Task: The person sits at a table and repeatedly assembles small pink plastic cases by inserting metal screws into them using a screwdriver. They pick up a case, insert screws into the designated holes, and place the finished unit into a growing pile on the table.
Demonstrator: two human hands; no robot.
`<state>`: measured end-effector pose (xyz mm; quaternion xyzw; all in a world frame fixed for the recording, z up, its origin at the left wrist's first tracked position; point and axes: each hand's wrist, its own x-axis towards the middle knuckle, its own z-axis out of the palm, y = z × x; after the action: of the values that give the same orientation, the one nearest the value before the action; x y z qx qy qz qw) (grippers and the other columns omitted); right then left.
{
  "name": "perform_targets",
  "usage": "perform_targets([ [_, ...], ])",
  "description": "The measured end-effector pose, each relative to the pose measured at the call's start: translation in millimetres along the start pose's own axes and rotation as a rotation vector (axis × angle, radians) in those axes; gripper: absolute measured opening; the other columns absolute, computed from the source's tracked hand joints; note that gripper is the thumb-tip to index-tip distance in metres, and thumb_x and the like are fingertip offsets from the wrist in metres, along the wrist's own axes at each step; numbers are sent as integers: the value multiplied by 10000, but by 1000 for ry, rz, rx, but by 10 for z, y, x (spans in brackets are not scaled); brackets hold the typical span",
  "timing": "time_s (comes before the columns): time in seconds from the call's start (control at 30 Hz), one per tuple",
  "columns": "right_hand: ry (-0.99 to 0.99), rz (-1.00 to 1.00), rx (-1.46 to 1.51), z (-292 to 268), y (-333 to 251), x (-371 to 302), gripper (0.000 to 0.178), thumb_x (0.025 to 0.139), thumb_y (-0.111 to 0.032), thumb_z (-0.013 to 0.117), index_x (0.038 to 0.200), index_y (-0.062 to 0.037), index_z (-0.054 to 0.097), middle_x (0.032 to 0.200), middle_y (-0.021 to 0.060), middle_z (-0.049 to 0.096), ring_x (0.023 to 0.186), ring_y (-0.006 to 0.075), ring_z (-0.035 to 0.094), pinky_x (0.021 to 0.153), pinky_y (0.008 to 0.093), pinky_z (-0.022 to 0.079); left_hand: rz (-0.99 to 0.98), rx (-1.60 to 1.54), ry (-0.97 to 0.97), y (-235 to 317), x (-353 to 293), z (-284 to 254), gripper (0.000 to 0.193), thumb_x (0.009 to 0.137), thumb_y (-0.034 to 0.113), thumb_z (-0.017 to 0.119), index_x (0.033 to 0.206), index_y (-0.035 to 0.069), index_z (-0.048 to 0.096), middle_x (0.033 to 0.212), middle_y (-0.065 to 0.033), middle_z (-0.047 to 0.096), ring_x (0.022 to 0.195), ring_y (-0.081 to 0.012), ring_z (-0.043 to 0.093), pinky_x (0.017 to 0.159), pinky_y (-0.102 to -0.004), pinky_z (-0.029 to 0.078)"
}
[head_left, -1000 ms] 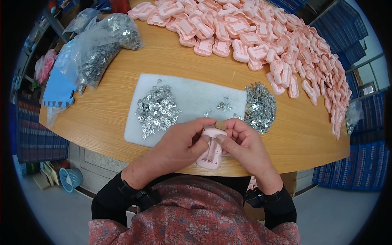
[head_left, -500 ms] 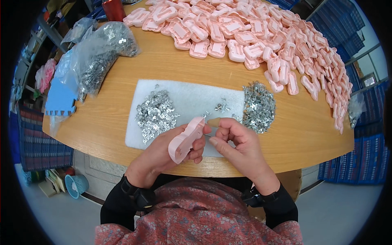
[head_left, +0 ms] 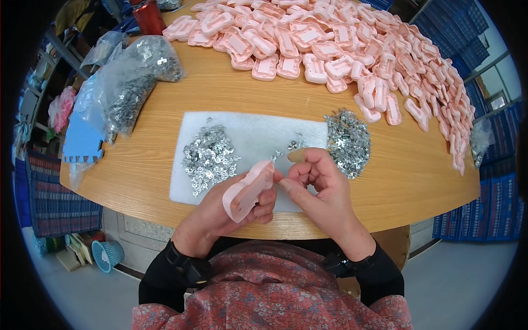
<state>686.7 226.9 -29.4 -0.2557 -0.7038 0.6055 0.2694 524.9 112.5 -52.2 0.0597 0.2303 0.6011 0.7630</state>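
My left hand [head_left: 214,212] is closed round a pale pink plastic shell [head_left: 246,192] with a wavy rim, held tilted over the front of a white foam mat [head_left: 258,127]. Close by on its right is my right hand [head_left: 324,187]. Its thumb tip meets the left fingertips at the shell's far side, while the forefinger, in a tan finger cot, stands apart from the thumb. I see nothing in the right fingers. Flat metal clips [head_left: 209,157] are heaped on the mat's left part, and small metal pieces [head_left: 296,144] are scattered on its right part.
Another metal heap [head_left: 348,144] lies at the mat's right edge. Pink shells [head_left: 330,47] cover the far and right side of the table [head_left: 132,176]. Clear bags of metal parts [head_left: 132,91], a blue foam tile [head_left: 82,140] and a red can [head_left: 148,19] are on the left.
My right forefinger has lifted away from the shell, and its thumb has come nearer the left fingertips. The thin metal bit seen between the hands no longer shows. The view shifted slightly.
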Motion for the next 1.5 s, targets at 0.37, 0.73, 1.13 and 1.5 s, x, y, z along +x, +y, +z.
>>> perform_targets([
  [0.37, -83, 42, 82, 100, -124, -113, 291, 907, 8, 618, 1194, -26, 584, 1049, 97, 700, 943, 159, 683, 790, 286, 526, 168, 149, 16, -66, 52, -20, 387, 1040, 270, 483, 1336, 22, 493, 884, -23, 487, 734, -127, 459, 728, -309, 427],
  [0.73, -263, -418, -356, 138, -217, -194, 448, 771, -21, 666, 1215, -55, 610, 1076, 102, 630, 1010, 299, 594, 869, 398, 445, 303, -9, -37, -13, 166, 17, 456, 1036, 350, 436, 1343, 22, 516, 874, -18, 502, 798, -152, 474, 714, -272, 420],
  [1.13, 3, -405, -253, -11, -127, -159, 250, 781, -4, 703, 1008, -20, 598, 895, 129, 632, 810, 309, 617, 700, 372, 501, 111, -276, -111, -3, 140, 53, 470, 1039, 391, 419, 1325, 38, 536, 857, -30, 526, 695, -160, 453, 661, -296, 392],
  [1.5, 48, -136, -79, -111, 25, -218, 380, 891, -85, 722, 1190, -6, 501, 1078, 112, 679, 909, 148, 627, 782, 298, 514, 399, 457, 334, -108, 229, 185, 365, 1040, 181, 458, 1373, 38, 419, 1043, -68, 596, 809, -141, 575, 754, -308, 495],
])
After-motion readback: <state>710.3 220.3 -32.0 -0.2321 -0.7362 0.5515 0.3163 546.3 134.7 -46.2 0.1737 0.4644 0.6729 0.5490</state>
